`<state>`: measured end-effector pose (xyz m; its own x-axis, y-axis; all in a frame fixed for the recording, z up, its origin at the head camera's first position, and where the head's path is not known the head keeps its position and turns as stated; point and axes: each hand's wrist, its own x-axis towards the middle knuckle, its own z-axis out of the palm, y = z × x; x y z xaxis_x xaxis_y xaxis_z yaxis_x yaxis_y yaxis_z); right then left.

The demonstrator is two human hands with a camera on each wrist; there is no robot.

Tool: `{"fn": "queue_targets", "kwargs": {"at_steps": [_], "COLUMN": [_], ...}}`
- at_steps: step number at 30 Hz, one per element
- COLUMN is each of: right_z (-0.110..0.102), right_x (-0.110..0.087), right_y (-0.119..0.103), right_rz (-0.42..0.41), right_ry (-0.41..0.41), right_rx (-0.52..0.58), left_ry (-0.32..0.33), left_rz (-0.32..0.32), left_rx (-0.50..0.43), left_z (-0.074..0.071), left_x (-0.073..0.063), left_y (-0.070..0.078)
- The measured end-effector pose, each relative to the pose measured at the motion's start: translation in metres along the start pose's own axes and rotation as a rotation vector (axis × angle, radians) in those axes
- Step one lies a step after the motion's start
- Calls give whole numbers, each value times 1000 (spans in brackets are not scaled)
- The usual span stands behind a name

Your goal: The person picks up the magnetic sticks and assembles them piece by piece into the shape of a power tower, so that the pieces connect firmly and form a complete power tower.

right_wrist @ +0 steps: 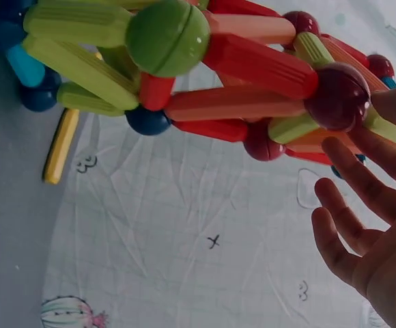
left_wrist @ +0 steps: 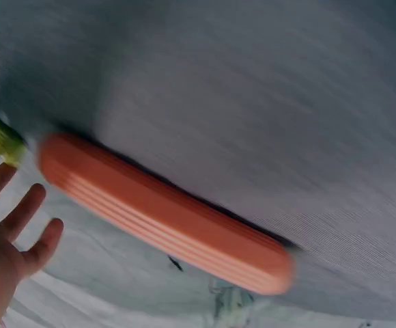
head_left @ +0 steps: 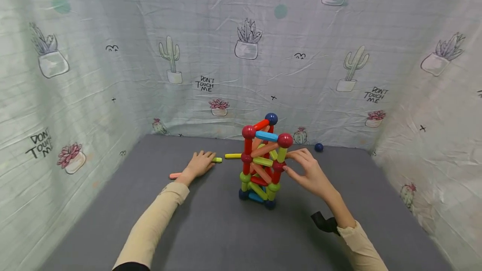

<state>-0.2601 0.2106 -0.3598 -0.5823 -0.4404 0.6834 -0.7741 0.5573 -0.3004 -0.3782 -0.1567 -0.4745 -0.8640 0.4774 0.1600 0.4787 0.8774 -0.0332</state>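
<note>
A tower of coloured magnetic rods and balls (head_left: 247, 146) stands upright on the grey table. At its near right corner my right hand (head_left: 310, 172) pinches a dark red ball (right_wrist: 338, 96) partway up, with thumb and index finger; the other fingers are spread in the right wrist view. My left hand (head_left: 199, 164) lies low over the table to the left, fingers reaching to a yellow-green rod (head_left: 217, 159). Its fingertips are right at that rod's end in the left wrist view, and the thumb is hidden. An orange-pink rod (left_wrist: 164, 212) lies beside this hand.
A yellow rod (head_left: 232, 156) lies behind and left of the tower. One dark blue ball (head_left: 319, 147) sits at the back right of the table. A black strap (head_left: 324, 223) hangs by the right wrist. Printed cloth (head_left: 241, 74) encloses the back and sides.
</note>
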Motion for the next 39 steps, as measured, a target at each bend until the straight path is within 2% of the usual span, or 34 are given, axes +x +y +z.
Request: {"fn": "queue_targets", "kwargs": {"at_steps": [2, 5, 8, 10, 11, 13, 15, 17, 19, 21, 24, 26, 28, 32, 35, 39], "right_z": [-2, -8, -14, -17, -18, -20, -21, -24, -25, -26, -22, -22, -22, -20, -20, -22], "right_x": [4, 15, 32, 45, 52, 64, 74, 83, 89, 94, 100, 103, 105, 105, 103, 99], "right_y": [0, 4, 11, 16, 19, 25, 27, 22, 16, 8, 6, 6, 8, 11, 14, 18], "right_rz": [1, 15, 36, 50, 57, 67, 91, 118, 138, 157, 160, 171, 184, 210, 218, 223], "right_ry": [6, 22, 26, 23, 17, -3, -41, -91, -142, -183, -217, -238, -270, -342, -349, -296], "right_rx": [-1, -2, 22, 51, 69, 108, 137, 171, 210, 252, 303, 320, 337, 379, 401, 402], "left_ry": [-37, -56, -26, 39, 88, 229, 390, 558, 719, 851, 974, 1001, 1021, 1077, 1108, 1072], "left_rz": [-16, -39, -63, -81, -96, -126, -149, -147, -104, -19, 122, 188, 214, 213, 197, 161], "left_rx": [17, 54, 51, 30, 9, -50, -128, -218, -286, -339, -354, -341, -311, -206, -116, -44], "left_z": [2, 2, 0, -5, -10, -23, -43, -71, -99, -125, -149, -156, -157, -150, -144, -144], "left_x": [5, 8, 6, 3, 1, 0, 0, -1, -4, -11, -20, -23, -24, -27, -29, -25], "left_y": [6, 11, 13, 14, 14, 19, 29, 46, 67, 91, 119, 134, 144, 155, 160, 164]}}
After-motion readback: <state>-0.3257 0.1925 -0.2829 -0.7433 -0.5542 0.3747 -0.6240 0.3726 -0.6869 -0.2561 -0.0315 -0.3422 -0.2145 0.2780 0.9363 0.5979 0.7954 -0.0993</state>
